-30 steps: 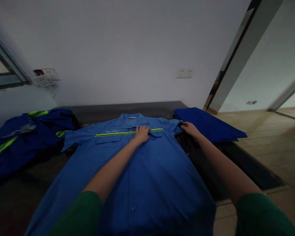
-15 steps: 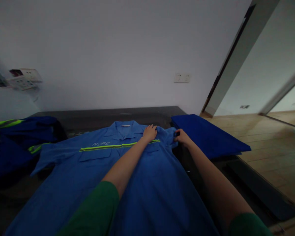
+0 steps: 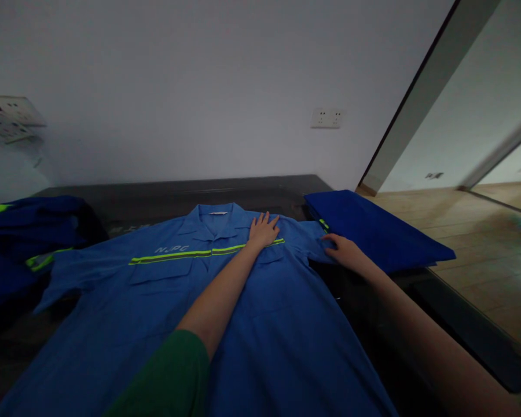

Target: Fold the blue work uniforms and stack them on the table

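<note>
A blue short-sleeved work shirt (image 3: pixel 252 324) lies spread front up, collar away from me, with yellow-green stripes and pale lettering across the chest. My left hand (image 3: pixel 264 230) rests flat on its chest near the right-hand shoulder, fingers spread. At the cuff of the right-hand sleeve (image 3: pixel 310 240) is my right hand (image 3: pixel 345 252), thumb and forefinger closed on the cloth edge. Its other fingers are mostly hidden beneath the hand. The left-hand sleeve (image 3: pixel 76 269) lies outstretched beside darker clothing.
The shirt lies on a dark table (image 3: pixel 178 194) against a white wall. A folded dark blue cloth (image 3: pixel 373 231) sits at the right, close to my right hand. Crumpled dark blue clothing (image 3: pixel 35 237) with yellow-green bands is at the left. A wall socket (image 3: pixel 327 118) is above the table.
My right hand has moved outward to the right, and the sleeve there now lies straighter and longer. My left hand stays on the chest, its fingers more spread. The view has shifted slightly.
</note>
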`<state>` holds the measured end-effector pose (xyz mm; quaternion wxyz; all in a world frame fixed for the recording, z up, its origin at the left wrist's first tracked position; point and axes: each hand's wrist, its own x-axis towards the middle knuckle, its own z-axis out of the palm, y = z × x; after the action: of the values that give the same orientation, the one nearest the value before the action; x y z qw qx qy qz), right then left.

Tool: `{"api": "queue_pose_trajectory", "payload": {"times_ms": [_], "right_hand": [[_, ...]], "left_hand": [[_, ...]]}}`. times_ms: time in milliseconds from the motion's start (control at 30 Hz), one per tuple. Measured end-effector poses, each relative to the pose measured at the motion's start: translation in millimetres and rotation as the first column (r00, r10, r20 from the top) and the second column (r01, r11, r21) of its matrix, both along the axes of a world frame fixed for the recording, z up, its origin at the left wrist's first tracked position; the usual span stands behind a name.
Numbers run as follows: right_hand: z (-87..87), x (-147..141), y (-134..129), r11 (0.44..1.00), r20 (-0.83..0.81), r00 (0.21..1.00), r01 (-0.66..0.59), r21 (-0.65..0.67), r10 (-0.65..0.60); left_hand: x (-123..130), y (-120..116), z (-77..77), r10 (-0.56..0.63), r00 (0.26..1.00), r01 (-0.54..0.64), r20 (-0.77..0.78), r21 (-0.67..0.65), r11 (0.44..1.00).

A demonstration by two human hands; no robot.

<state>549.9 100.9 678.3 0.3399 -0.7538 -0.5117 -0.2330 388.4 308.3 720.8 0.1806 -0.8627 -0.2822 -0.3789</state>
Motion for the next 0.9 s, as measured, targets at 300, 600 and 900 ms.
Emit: {"api": "queue_pose_trajectory", "payload": {"times_ms": [300, 600, 900], "right_hand": [[74.7, 10, 61, 0.992, 0.367, 0.925, 0.124, -0.034, -0.103], [102.6, 40, 69, 0.998, 0.290, 0.955, 0.058, 0.010, -0.058], [115.0, 61, 53, 0.976, -0.018, 0.980, 0.199, 0.084, -0.199]], "left_hand": [[-10, -4, 2.1, -0.133, 0.985, 0.132, 0.111, 0.014, 0.991], [-8, -1, 1.7, -0.111, 0.990, 0.111, 0.084, 0.007, 0.994], [-3, 1, -0.1, 0.003, 1.000, -0.003, 0.020, -0.002, 1.000]]}}
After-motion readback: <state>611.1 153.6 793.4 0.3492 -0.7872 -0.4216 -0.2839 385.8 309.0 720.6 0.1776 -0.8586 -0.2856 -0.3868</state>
